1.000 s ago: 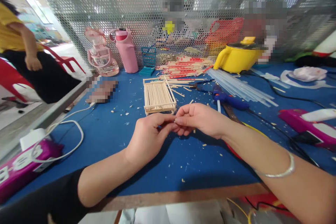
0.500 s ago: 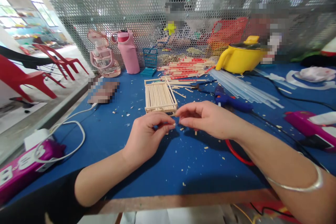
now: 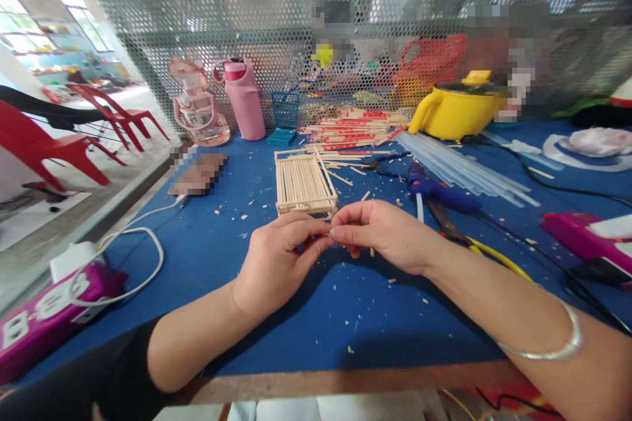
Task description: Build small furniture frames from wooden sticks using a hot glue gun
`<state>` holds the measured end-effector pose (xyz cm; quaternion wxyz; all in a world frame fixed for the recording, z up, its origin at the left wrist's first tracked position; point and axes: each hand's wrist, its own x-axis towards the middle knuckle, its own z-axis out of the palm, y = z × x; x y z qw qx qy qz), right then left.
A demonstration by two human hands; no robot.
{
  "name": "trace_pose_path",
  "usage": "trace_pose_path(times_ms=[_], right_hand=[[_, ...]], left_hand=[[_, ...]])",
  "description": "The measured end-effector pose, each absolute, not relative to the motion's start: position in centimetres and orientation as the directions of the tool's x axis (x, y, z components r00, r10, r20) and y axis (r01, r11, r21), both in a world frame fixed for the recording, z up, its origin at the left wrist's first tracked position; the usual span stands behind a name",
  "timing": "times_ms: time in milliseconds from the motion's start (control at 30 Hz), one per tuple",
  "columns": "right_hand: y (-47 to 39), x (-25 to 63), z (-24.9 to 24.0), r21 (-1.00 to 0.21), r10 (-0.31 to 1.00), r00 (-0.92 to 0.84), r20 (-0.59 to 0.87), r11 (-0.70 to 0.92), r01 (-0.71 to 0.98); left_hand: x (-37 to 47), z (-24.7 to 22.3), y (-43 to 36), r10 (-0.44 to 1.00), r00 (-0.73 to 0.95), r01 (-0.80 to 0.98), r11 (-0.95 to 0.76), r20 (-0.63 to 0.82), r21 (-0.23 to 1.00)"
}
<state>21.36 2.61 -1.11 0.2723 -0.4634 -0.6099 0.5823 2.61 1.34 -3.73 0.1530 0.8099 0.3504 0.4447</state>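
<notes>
My left hand [image 3: 284, 255] and my right hand [image 3: 382, 235] meet at the fingertips over the blue tabletop. Both are closed in a pinch, on something too small and hidden to make out. Just beyond the fingers lies a small frame of wooden sticks [image 3: 305, 179], with a slatted bottom and raised edge rails; its near edge is close to my left fingers. To the right of my right hand rests a blue glue gun [image 3: 447, 195], a pale glue stick protruding from it. A pair of pliers [image 3: 448, 221] with a yellow handle lies partly under my right forearm.
Behind the frame is a pile of red-marked wooden sticks [image 3: 355, 126]. Clear glue sticks [image 3: 464, 168] lie near a yellow pot [image 3: 459, 112]. A pink bottle [image 3: 245, 105] and a teal miniature chair [image 3: 284, 120] stand at the mesh wall. Purple power strips [image 3: 59, 309] flank the workspace.
My right fingers have moved in to meet my left fingertips, closing the small gap between them. The pliers beside my right forearm show more now. The stick frame stays put.
</notes>
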Motion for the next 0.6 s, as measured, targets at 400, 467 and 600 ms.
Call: trace_pose_path(times_ms=[400, 467, 600], right_hand=[[0.9, 23.4, 1.4, -0.497, 0.913, -0.404, -0.054, 0.326, 0.804], [-0.9, 23.4, 1.0, -0.483, 0.919, -0.392, -0.028, 0.331, 0.811], [-4.4, 22.8, -0.9, -0.493, 0.97, -0.233, 0.068, 0.236, 0.838]], left_hand=[[3.3, -3.2, 0.4, 0.92, 0.22, 0.379, -0.386, 0.323, 0.841], [3.5, -3.0, -0.2, 0.915, 0.252, 0.396, -0.395, 0.315, 0.829], [3.9, -2.7, -2.0, 0.888, 0.391, 0.439, -0.41, 0.241, 0.799]])
